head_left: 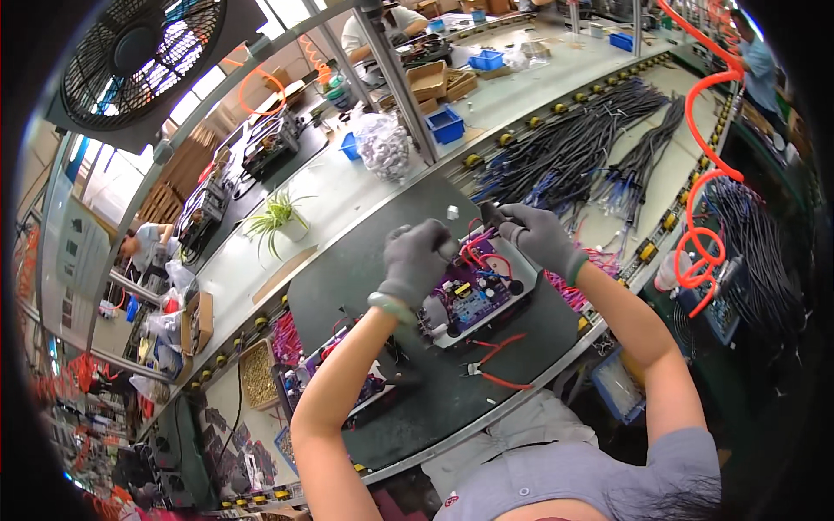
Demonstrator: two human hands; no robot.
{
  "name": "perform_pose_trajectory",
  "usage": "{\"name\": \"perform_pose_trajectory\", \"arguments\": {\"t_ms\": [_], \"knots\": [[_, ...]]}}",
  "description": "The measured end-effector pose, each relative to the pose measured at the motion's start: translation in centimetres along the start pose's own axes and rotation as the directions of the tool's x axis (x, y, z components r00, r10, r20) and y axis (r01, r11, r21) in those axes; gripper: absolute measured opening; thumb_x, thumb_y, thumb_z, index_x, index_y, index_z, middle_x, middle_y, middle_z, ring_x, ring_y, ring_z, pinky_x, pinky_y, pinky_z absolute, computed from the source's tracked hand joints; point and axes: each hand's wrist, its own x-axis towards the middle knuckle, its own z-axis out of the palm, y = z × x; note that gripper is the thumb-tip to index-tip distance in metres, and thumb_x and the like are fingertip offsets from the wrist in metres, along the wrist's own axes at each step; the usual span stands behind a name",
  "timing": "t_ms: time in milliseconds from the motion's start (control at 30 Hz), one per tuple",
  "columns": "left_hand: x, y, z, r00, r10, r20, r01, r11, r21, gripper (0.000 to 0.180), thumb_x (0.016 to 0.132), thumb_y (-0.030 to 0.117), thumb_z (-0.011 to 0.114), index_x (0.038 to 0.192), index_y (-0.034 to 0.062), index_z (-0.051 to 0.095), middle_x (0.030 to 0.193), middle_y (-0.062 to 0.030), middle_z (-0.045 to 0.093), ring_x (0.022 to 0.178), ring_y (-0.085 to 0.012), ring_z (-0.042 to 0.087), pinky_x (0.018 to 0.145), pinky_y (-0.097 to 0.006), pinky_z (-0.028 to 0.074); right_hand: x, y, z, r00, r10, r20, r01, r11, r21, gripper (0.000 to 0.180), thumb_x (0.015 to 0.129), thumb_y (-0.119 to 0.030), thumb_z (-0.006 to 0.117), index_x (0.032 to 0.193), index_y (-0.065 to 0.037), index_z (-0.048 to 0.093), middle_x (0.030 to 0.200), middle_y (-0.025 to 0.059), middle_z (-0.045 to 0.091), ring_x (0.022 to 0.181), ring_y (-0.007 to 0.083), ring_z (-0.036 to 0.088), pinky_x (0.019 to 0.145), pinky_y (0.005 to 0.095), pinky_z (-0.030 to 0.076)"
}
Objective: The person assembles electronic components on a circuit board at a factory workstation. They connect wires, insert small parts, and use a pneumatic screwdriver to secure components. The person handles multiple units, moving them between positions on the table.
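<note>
An open device [478, 300] with a purple circuit board, red wires and a pale casing lies on the dark green work mat [382, 234]. My left hand [417, 260], in a grey glove, is at the device's far left corner with its fingers curled closed; what they hold is hidden. Across from it, my right hand [537, 239], also gloved, pinches at the far right corner. Something small and dark [491, 214] shows at its fingertips, too small to name. Nearer to me lie red-handled cutting pliers [495, 360]. A small white piece [453, 212] sits beyond the device.
A second open device [373, 395] lies partly behind my left forearm. Bundles of black cables [565, 139] cover the line at the far right. A red coiled hose [695, 174] hangs on the right. A potted plant [282, 221] and a fan [139, 52] are at left; co-workers sit beyond.
</note>
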Motion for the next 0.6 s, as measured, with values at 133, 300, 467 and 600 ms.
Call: {"name": "perform_pose_trajectory", "arguments": {"t_ms": [133,300,467,600], "knots": [[1.5,-0.6,1.8,0.956,-0.195,0.218,0.211,0.976,-0.057,0.023,0.084,0.035,0.067,0.094,0.0154,0.073,0.086,-0.0104,0.072,0.092,-0.0304,0.068,0.085,-0.04,0.052,0.0,0.4,-0.3,1.0,0.028,-0.007,-0.027,0.999,0.027,0.032,0.092,-0.019,0.064,0.12,-0.004,0.065,0.094,0.0183,0.071,0.086,0.0236,0.07,0.078,0.0347,0.052],[0.1,0.1,-0.1,0.93,-0.211,0.3,0.193,0.977,0.09,0.023,0.087,0.034,0.063,0.095,0.015,0.073,0.086,-0.0097,0.072,0.091,-0.0288,0.069,0.1,-0.042,0.044,0.0,0.1,-0.6,0.999,0.046,-0.009,-0.045,0.998,0.044,0.032,0.092,-0.019,0.064,0.12,-0.004,0.065,0.094,0.0179,0.072,0.086,0.0237,0.07,0.078,0.0344,0.052],[-1.0,0.4,0.1,0.909,-0.181,0.375,0.078,0.958,0.275,0.024,0.09,0.036,0.06,0.097,0.0155,0.072,0.088,-0.0092,0.074,0.092,-0.0262,0.07,0.116,-0.049,0.024,-0.1,0.8,-0.4,0.999,0.043,-0.02,-0.042,0.998,0.037,0.032,0.093,-0.019,0.064,0.12,-0.004,0.065,0.094,0.0171,0.072,0.086,0.0232,0.071,0.078,0.0341,0.052],[-0.9,0.9,-0.6,0.897,-0.198,0.395,0.102,0.963,0.25,0.024,0.09,0.034,0.06,0.098,0.0147,0.072,0.087,-0.0089,0.074,0.093,-0.0259,0.069,0.115,-0.047,0.025,-0.1,0.7,-0.3,0.999,0.051,-0.013,-0.05,0.998,0.048,0.031,0.093,-0.018,0.064,0.12,-0.003,0.065,0.094,0.017,0.072,0.086,0.0227,0.071,0.078,0.0333,0.053]]}}
